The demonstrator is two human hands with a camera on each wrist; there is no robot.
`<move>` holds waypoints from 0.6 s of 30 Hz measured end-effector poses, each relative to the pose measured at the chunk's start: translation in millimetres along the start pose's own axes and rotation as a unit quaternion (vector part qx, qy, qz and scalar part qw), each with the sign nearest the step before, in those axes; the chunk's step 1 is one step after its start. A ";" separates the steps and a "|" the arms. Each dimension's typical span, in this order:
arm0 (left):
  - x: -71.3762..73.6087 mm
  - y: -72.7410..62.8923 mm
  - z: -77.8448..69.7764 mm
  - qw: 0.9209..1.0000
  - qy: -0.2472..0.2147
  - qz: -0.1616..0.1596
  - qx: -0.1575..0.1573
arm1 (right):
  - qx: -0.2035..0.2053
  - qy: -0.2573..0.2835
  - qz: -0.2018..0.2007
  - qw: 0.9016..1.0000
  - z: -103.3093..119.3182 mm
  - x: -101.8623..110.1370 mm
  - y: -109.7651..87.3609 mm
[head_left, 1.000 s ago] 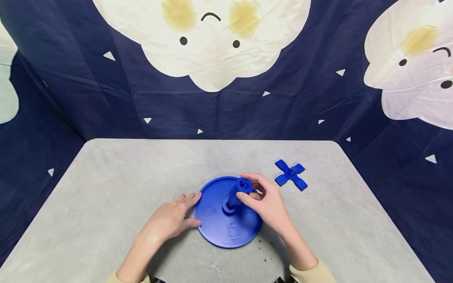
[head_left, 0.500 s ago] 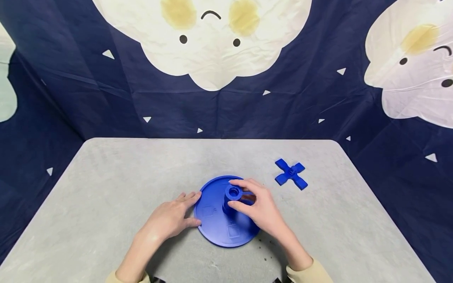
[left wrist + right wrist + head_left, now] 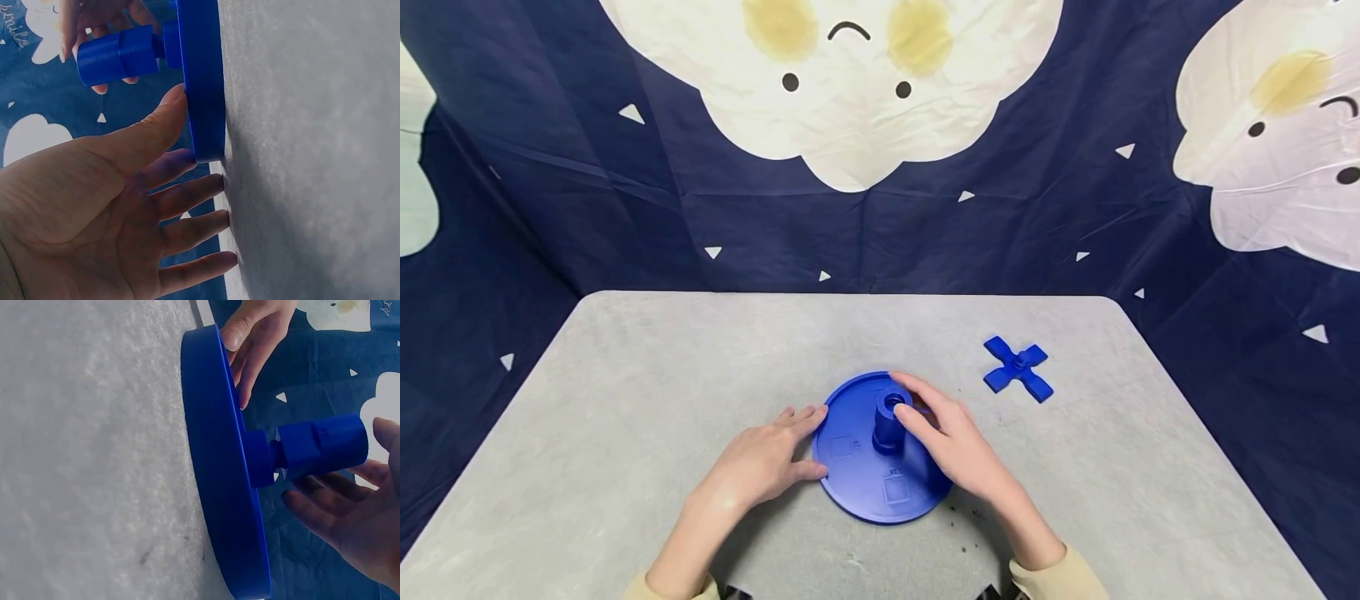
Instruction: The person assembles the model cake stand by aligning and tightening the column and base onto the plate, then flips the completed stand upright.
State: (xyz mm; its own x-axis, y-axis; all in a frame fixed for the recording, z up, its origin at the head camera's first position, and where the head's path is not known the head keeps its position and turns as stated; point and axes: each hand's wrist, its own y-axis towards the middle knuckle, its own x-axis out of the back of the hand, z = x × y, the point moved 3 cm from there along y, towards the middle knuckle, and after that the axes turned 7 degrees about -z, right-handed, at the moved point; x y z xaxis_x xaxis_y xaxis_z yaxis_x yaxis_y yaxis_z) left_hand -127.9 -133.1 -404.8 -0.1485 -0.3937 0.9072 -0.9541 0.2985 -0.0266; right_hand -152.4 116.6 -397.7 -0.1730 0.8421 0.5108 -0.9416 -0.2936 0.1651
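Loosely parted round the post [image 3: 891,428], the right hand [image 3: 957,440] gripped nothing; the left hand [image 3: 769,458], outstretched, touched the disc [image 3: 852,479].

There are two hands [image 3: 758,467] [image 3: 958,446], one disc [image 3: 857,492], one post [image 3: 890,429], one cross [image 3: 1018,365] and one table [image 3: 700,358].

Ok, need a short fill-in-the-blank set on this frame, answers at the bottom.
1. The ____ hand touches the rim of the flat, round, blue plastic-looking disc.
2. The hollow blue plastic-looking cylinder stands at the disc's ____.
3. The cylinder's open end faces ____.
4. The blue plastic-looking cross-shaped piece has ____ arms.

Missing words: left; centre; up; four.
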 end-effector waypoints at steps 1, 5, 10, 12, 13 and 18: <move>-0.1 0.0 0.0 1.000 -0.001 0.000 0.000 | -0.005 -0.006 0.004 1.000 -0.5 0.0 -0.1; -0.7 -0.1 0.1 1.000 0.000 -0.001 0.000 | -0.015 -0.010 0.014 1.000 -1.0 -0.7 -0.5; -0.5 -0.3 -0.2 1.000 0.000 -0.001 0.000 | -0.011 -0.005 0.009 1.000 0.9 -1.3 -0.6; -0.3 -0.2 -0.6 1.000 0.000 -0.001 0.000 | -0.007 -0.017 0.003 1.000 1.4 -1.5 -0.7; -0.1 -0.2 -0.8 1.000 0.000 0.000 0.001 | -0.006 -0.026 -0.001 1.000 1.5 -1.4 -0.9; -0.7 0.1 -2.4 1.000 -0.004 0.003 0.003 | -0.006 -0.057 -0.018 0.998 1.2 0.0 -2.1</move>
State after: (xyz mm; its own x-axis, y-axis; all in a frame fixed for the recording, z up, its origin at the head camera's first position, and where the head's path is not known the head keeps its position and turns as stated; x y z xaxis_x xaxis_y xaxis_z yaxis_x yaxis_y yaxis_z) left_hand -127.2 -130.7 -404.4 -0.1564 -0.3979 0.9040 -0.9548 0.2952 -0.0353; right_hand -150.1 116.7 -397.0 -0.1058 0.7953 0.5969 -0.9499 -0.2585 0.1760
